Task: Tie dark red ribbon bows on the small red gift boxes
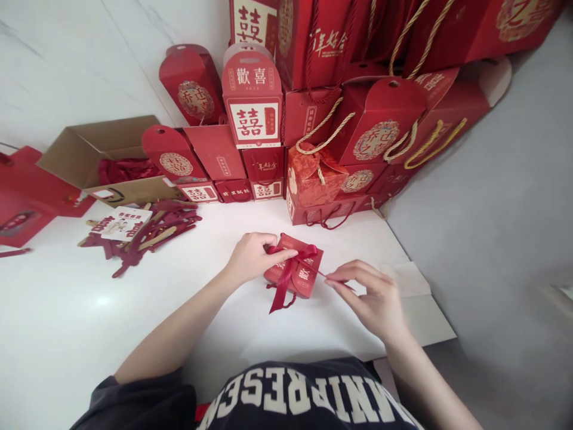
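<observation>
A small red gift box (301, 280) with gold characters lies on the white table (67, 322), wrapped by a dark red ribbon (286, 280). My left hand (253, 255) rests on the box's left top, its fingers pinched on the ribbon at the knot. My right hand (369, 292), just right of the box, pinches a ribbon end drawn taut between thumb and forefinger. A loose ribbon tail hangs down over the box's front.
Stacked red gift boxes and rope-handled bags (358, 119) fill the back of the table. An open cardboard box (96, 158) with red ribbons sits at the left, a pile of dark red card pieces (143, 236) beside it. The table edge (421, 298) runs on the right.
</observation>
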Available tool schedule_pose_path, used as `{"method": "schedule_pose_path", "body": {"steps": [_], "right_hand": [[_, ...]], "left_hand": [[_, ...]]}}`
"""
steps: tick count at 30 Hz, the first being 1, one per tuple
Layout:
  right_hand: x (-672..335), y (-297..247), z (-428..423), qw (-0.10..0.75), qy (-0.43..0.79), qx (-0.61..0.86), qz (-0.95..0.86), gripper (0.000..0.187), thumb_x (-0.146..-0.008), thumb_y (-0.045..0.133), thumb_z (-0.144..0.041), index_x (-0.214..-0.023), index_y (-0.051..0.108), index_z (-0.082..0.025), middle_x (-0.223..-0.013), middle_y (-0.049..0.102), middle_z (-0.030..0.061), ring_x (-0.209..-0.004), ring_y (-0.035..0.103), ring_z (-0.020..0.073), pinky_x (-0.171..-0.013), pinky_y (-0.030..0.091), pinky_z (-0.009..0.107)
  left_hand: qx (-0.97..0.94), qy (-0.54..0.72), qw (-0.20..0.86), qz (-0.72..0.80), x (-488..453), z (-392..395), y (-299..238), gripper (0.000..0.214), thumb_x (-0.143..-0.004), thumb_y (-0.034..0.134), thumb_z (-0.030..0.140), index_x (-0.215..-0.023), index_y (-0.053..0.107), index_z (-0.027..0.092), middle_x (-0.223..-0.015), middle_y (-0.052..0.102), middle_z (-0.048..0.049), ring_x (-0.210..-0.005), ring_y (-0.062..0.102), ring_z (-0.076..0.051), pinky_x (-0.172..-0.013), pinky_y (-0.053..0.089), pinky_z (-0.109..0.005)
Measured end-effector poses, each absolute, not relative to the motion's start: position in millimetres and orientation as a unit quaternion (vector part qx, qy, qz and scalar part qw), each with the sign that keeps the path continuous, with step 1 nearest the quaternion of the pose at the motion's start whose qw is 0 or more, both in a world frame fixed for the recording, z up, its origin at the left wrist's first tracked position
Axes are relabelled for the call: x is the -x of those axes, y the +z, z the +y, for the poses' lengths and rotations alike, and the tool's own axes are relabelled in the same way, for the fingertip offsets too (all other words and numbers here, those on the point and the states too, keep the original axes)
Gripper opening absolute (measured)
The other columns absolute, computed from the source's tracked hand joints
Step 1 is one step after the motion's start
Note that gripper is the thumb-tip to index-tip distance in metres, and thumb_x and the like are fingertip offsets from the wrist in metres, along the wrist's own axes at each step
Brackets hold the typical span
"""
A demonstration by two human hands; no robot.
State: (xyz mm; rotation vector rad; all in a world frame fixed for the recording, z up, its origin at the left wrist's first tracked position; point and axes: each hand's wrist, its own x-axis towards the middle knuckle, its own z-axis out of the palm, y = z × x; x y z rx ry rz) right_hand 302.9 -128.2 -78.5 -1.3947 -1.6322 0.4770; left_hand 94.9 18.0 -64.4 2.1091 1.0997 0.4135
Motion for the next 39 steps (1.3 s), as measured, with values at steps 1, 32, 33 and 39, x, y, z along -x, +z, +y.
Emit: {"method": "schedule_pose_path", "body": {"steps": [1,32,33,39], "right_hand": [[-298,-76,-131,0.452,0.178,0.529,-0.696,0.011,-0.088,0.060,-0.015,-0.095,0.066,-0.021,-0.085,0.068,0.0048,-0.079,0.063,0.0172,-0.070,0.051,0.032],[-301,-69,-86,0.372,0.380,0.560,-0.636,0.017,-0.088,0.062,-0.037,-0.083,0.061,-0.021,-0.127,0.056,0.0082,-0.125,0.048,0.0238,-0.108,0.032,0.046],[-300,-70,-85,0.368,0.413,0.540,-0.635,0.017,-0.087,0.062,-0.036,-0.082,0.063,-0.021,-0.132,0.054,0.0075,-0.127,0.047,0.0233,-0.110,0.030,0.045],[-303,-74,-79,0.389,0.517,0.463,-0.606,0.021,-0.089,0.060,-0.035,-0.075,0.061,-0.020,-0.138,0.049,0.0059,-0.129,0.046,0.0222,-0.111,0.030,0.041]], "left_hand": [[-0.817,0.161,0.352,0.427,-95,18,-65,0.058,-0.076,0.061,0.059,-0.055,0.027,0.017,-0.054,0.027,0.0053,-0.055,0.028,-0.009,-0.053,0.022,-0.022],[-0.869,0.025,0.256,0.422,-91,5,-36,0.057,-0.063,0.065,0.072,-0.072,0.039,0.022,-0.061,0.053,0.0047,-0.054,0.046,-0.014,-0.051,0.027,-0.025],[-0.871,0.025,0.253,0.419,-91,5,-36,0.058,-0.062,0.065,0.072,-0.072,0.039,0.022,-0.061,0.052,0.0048,-0.054,0.046,-0.014,-0.052,0.027,-0.025],[-0.882,0.001,0.233,0.410,-91,10,-31,0.060,-0.059,0.065,0.075,-0.073,0.041,0.022,-0.065,0.053,0.0054,-0.055,0.045,-0.014,-0.052,0.027,-0.024]]}}
